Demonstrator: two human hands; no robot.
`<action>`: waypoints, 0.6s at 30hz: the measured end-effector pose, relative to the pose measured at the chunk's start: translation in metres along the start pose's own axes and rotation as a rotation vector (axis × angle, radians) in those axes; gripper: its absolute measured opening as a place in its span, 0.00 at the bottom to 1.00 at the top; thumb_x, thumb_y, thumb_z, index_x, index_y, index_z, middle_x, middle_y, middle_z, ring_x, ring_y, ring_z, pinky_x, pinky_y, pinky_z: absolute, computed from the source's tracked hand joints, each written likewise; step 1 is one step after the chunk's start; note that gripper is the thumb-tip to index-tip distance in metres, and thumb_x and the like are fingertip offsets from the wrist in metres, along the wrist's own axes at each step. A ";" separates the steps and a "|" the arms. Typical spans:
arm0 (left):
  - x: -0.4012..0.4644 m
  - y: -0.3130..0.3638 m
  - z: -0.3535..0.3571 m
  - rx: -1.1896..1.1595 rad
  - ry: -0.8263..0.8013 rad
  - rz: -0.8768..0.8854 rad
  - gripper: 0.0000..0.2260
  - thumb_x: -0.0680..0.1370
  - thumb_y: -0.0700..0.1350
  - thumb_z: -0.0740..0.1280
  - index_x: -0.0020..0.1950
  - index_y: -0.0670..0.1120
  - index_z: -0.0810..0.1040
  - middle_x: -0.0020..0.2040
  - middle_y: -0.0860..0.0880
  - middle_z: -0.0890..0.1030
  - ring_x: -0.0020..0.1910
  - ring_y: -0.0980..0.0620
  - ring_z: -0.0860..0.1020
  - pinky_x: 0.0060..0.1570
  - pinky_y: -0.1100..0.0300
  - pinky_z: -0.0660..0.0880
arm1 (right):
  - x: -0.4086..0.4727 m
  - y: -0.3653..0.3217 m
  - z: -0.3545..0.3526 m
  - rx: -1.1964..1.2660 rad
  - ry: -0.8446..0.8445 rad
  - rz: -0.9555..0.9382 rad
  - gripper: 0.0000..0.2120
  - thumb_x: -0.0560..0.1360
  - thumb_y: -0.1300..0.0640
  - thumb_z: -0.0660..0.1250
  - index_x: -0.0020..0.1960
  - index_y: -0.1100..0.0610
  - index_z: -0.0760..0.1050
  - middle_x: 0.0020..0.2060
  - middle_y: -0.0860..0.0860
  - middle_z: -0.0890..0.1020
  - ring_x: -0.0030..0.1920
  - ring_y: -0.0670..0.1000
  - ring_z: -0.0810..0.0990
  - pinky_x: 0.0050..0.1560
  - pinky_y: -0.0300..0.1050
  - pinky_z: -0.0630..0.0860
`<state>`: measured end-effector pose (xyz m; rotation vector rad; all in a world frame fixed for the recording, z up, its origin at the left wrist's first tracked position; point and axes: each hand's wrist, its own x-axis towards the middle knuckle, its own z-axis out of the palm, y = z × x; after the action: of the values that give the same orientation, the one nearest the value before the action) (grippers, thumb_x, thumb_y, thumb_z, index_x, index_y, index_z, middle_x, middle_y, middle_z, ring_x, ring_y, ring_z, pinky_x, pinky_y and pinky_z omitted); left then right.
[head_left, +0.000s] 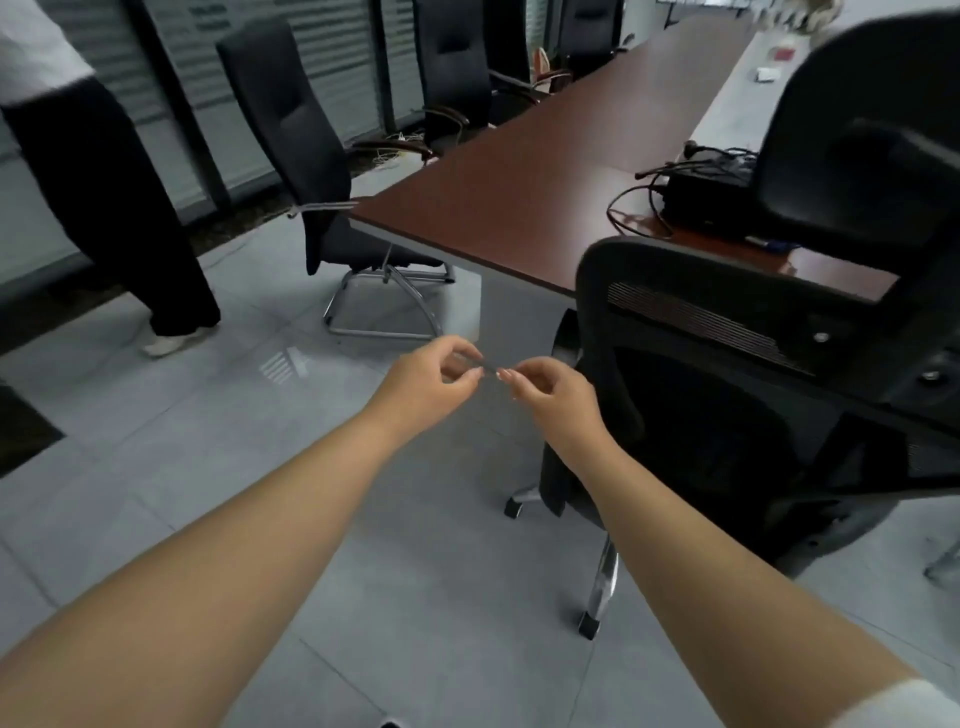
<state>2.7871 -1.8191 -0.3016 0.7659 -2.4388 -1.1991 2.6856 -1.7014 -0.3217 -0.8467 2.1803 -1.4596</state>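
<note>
left hand (426, 384) and right hand (550, 397) each pinch an end of a small thin dark strip (488, 370). the step looks like fingertip work on it; next probably calls for a gentle pull.

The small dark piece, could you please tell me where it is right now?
In the head view, the small dark piece sits mid-frame, pinched between the left hand and right hand, just left of the black office chair.

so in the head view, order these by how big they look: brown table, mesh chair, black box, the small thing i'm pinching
brown table and mesh chair: alike, and the chair is nearer the camera, so unranked
black box
small dark thing
</note>
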 end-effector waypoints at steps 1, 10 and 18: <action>0.006 -0.010 -0.012 -0.005 0.007 -0.009 0.05 0.75 0.45 0.67 0.48 0.54 0.74 0.45 0.49 0.82 0.46 0.52 0.79 0.47 0.60 0.74 | 0.010 -0.005 0.012 0.001 0.000 0.001 0.06 0.74 0.52 0.69 0.44 0.55 0.76 0.34 0.42 0.77 0.37 0.40 0.74 0.41 0.35 0.71; 0.057 -0.078 -0.115 -0.073 0.059 -0.024 0.04 0.76 0.44 0.66 0.49 0.52 0.75 0.37 0.56 0.80 0.40 0.63 0.78 0.38 0.71 0.71 | 0.077 -0.057 0.123 0.004 -0.115 -0.022 0.06 0.75 0.52 0.68 0.43 0.55 0.76 0.29 0.43 0.77 0.31 0.38 0.74 0.36 0.32 0.69; 0.127 -0.120 -0.152 -0.102 0.095 -0.074 0.03 0.77 0.44 0.66 0.49 0.51 0.74 0.37 0.56 0.81 0.39 0.64 0.79 0.39 0.73 0.72 | 0.162 -0.075 0.176 0.030 -0.166 -0.021 0.08 0.75 0.52 0.67 0.37 0.50 0.74 0.30 0.46 0.79 0.34 0.45 0.78 0.48 0.45 0.76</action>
<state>2.7987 -2.0499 -0.3011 0.8692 -2.2725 -1.2728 2.6919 -1.9520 -0.3178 -0.9470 2.0290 -1.3759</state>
